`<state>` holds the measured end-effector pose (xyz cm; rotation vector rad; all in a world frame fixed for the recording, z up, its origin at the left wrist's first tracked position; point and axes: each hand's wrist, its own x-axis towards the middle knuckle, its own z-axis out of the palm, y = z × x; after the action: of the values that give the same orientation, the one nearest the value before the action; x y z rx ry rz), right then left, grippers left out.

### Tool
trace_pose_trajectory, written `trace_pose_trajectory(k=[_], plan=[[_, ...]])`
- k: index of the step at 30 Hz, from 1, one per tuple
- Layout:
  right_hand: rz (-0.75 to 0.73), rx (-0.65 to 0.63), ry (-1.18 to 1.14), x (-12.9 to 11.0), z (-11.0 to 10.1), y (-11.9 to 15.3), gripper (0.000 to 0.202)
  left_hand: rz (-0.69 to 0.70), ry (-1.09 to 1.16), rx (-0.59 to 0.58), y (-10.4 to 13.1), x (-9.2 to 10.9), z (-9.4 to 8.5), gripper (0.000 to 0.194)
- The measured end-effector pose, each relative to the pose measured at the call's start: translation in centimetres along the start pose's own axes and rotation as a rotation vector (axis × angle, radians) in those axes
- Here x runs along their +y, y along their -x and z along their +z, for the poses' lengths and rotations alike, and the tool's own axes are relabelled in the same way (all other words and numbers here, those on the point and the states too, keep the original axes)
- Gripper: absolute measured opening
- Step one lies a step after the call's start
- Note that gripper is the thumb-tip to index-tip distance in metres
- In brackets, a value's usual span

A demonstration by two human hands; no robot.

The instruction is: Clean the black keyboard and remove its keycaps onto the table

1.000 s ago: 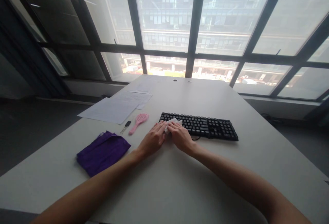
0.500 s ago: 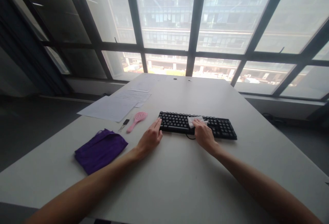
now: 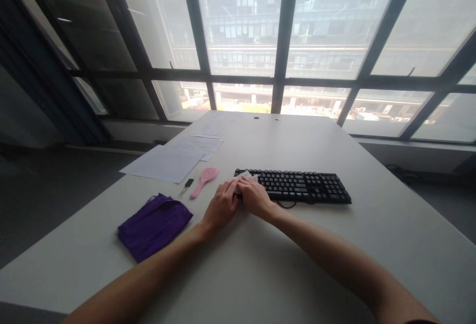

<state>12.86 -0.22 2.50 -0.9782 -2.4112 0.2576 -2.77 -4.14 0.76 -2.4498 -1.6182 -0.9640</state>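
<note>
A black keyboard [image 3: 297,185] lies on the white table, its cable showing below the near edge. My right hand [image 3: 255,196] presses a white tissue [image 3: 247,174] onto the keyboard's left end, fingers together over it. Against that same left end rests my left hand [image 3: 223,204], its fingers bent around the keyboard's corner and touching my right fingertips. Part of the tissue and the keyboard's left keys are hidden under the hands.
Left of the hands lie a pink hairbrush [image 3: 205,180], a small black item with a metal part [image 3: 188,184] and a folded purple cloth [image 3: 156,225]. Paper sheets [image 3: 167,160] spread along the table's left edge. Windows stand beyond the table [image 3: 282,145].
My right hand has slid left with the tissue, from the middle of the keyboard to its left end beside my left hand. The whole view has shifted slightly.
</note>
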Motion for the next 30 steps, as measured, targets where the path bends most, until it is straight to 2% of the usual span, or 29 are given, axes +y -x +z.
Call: trace_pose_trajectory(k=[4, 9, 12, 14, 16, 18, 25, 27, 30], plan=[[0.078, -0.005, 0.079, 2.1, -1.8, 2.6, 0.047, 0.000, -0.018, -0.014, 0.0, 0.2, 0.0, 0.051], [0.278, 0.020, 0.207, 7.4, -5.7, 6.8, 0.051, 0.001, -0.049, -0.003, 0.0, 0.8, 0.2, 0.049], [0.427, 0.037, 0.267, 10.3, -7.6, 7.6, 0.050, -0.006, -0.055, -0.004, 0.0, 1.1, 0.2, 0.045], [0.505, 0.050, 0.301, 11.1, -8.0, 7.1, 0.047, -0.012, -0.057, -0.004, -0.1, 1.2, 0.1, 0.041], [0.547, 0.056, 0.317, 10.8, -7.5, 5.9, 0.045, -0.017, -0.053, -0.003, -0.1, 1.3, 0.1, 0.040], [0.540, 0.057, 0.309, 9.5, -6.3, 4.2, 0.042, -0.020, -0.043, 0.002, -0.2, 1.3, 0.0, 0.039], [0.248, -0.076, 0.219, 2.7, -0.9, -3.0, 0.033, -0.014, 0.005, 0.006, -0.3, 0.8, -0.2, 0.021], [0.184, -0.111, 0.200, 1.6, -0.2, -4.4, 0.027, -0.033, 0.017, 0.014, -0.3, 0.4, 0.0, 0.020], [0.125, -0.151, 0.190, 1.1, 0.0, -5.3, 0.024, -0.062, 0.029, 0.014, -0.3, -0.2, 0.4, 0.023]])
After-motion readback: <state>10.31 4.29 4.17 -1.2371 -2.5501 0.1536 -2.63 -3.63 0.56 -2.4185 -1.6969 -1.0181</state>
